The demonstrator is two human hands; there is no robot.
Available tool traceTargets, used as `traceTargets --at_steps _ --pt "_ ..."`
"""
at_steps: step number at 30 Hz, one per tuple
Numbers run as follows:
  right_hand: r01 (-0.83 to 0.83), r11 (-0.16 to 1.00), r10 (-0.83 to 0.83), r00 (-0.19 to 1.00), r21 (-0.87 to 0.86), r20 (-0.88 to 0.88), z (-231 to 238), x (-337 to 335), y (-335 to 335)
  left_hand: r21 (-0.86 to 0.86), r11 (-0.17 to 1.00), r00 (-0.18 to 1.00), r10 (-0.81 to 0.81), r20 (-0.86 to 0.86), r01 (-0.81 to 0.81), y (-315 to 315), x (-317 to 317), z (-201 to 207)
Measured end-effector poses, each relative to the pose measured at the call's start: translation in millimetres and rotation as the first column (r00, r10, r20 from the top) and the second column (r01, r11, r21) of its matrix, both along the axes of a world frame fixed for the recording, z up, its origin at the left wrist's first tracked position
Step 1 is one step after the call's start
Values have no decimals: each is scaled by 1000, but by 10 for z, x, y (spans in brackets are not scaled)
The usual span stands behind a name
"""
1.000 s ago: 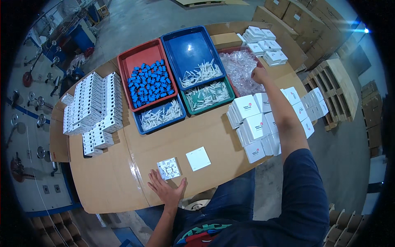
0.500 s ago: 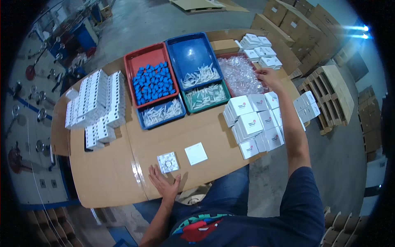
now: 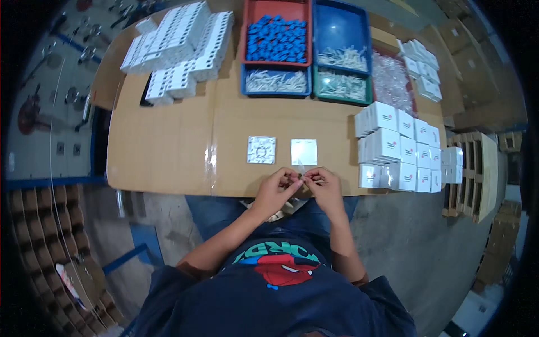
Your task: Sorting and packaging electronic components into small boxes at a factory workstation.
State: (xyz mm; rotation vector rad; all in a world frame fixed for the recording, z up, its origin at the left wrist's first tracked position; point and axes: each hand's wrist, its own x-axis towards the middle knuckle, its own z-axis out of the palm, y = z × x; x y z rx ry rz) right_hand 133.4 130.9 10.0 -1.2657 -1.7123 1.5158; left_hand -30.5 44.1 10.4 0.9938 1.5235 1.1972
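Observation:
My left hand (image 3: 275, 192) and my right hand (image 3: 327, 192) meet at the near edge of the cardboard-covered table, fingertips pinched together. Between them they grip a small clear plastic bag (image 3: 301, 167), its upper part sticking up past the fingers; the fingers hide the rest. Just beyond the hands a plain white square plate (image 3: 304, 150) lies flat, partly overlapped by the bag. To its left lies a second white square piece (image 3: 261, 150) with a moulded, detailed face upward.
Far left, stacked white switch-like parts (image 3: 171, 42). At the back, a red tray of blue pieces (image 3: 276, 42), and blue (image 3: 276, 83) and green (image 3: 342, 84) trays of small white pieces. A pile of clear bags (image 3: 391, 81) and stacked white boxes (image 3: 400, 149) stand right.
My right hand has come back from the pile of clear bags to the table's near edge. My left hand has moved right to meet it. The view has shifted.

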Motion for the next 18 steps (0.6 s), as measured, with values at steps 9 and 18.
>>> traceTargets --at_steps 9,18 --pt "-134 990 134 991 -31 11 -82 -204 -220 -50 996 996 81 24 -79 -238 -202 -171" --pt "-289 917 197 927 274 320 112 -438 -261 -131 991 919 -32 -393 -22 -210 -368 72"
